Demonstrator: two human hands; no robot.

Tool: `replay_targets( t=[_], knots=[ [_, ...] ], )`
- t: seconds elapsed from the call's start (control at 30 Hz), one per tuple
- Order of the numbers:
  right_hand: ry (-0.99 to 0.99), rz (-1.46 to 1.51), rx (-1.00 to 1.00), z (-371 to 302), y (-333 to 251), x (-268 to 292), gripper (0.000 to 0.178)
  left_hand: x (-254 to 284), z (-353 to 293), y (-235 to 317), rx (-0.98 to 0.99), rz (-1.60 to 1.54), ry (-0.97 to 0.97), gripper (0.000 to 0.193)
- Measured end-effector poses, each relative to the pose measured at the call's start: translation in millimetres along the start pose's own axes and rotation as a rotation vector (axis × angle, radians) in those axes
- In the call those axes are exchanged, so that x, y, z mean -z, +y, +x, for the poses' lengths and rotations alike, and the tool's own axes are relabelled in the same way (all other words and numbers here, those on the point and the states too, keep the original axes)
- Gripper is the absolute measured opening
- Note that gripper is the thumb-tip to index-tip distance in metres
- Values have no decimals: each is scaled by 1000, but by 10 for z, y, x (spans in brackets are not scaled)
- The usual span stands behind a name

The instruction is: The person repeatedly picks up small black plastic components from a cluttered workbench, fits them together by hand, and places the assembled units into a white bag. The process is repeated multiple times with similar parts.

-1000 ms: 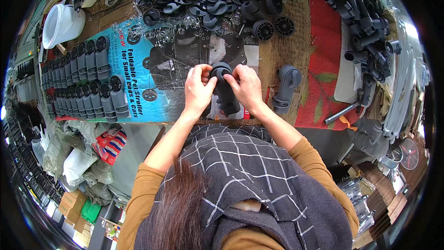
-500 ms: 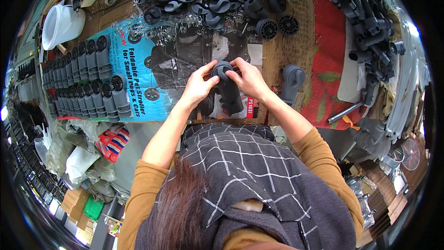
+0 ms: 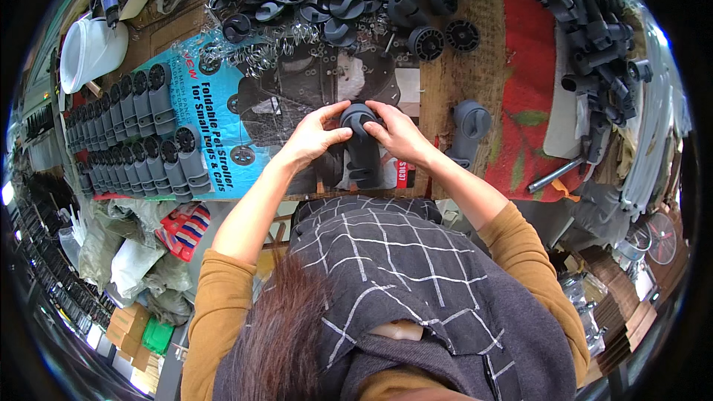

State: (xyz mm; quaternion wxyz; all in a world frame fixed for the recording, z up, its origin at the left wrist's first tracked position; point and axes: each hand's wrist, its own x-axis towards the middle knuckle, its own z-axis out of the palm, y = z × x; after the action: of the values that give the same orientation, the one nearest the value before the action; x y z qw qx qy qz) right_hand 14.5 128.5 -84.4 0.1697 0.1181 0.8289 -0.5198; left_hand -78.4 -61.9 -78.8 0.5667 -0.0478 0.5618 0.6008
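Both of my hands grip a dark grey plastic joint fitting [image 3: 363, 157] near the table's front edge. Its round knob cap [image 3: 357, 117] faces up, and the tubular body points back toward me. My left hand [image 3: 318, 134] pinches the cap's left side with thumb and forefinger. On the other side, my right hand [image 3: 397, 132] wraps round the rim, its thumb pressed on top of the cap. A similar grey fitting with a round cap [image 3: 469, 128] lies to the right of my right hand. The underside of the held fitting is hidden.
Two rows of grey fittings [image 3: 152, 108] stand at the left on a blue printed sheet [image 3: 223, 122]. Loose black caps [image 3: 345, 4] and metal springs [image 3: 260, 52] are piled at the back. Black tubular parts [image 3: 594, 37] heap at the right, beside a red cloth [image 3: 523, 74]. A white bucket [image 3: 93, 56] stands far left.
The fitting's lower end has swung slightly left, so its body lies straighter toward me. Both hands keep their hold round the cap. The view has shifted a little.
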Motion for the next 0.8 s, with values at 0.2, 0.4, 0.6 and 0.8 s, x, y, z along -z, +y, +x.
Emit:
replay_targets(
  t=[0.2, 0.4, 0.6, 0.8],
  knots=[
    [56, 57, -125, 14, -45, -71, 41, -27, 111, -24, -94, 398, 94, 64],
    [48, 71, -227, 118, -115, -50, 41, -115, 144, 4, -160, 825, 188, 66],
    [248, 55, -132, -219, -368, -67, 64, -353, -66, 161, -237, 646, 550, 64],
    [53, 920, -168, -636, -845, -36, 50, -482, -288, 405, -661, 265, 381, 69]
  ],
)
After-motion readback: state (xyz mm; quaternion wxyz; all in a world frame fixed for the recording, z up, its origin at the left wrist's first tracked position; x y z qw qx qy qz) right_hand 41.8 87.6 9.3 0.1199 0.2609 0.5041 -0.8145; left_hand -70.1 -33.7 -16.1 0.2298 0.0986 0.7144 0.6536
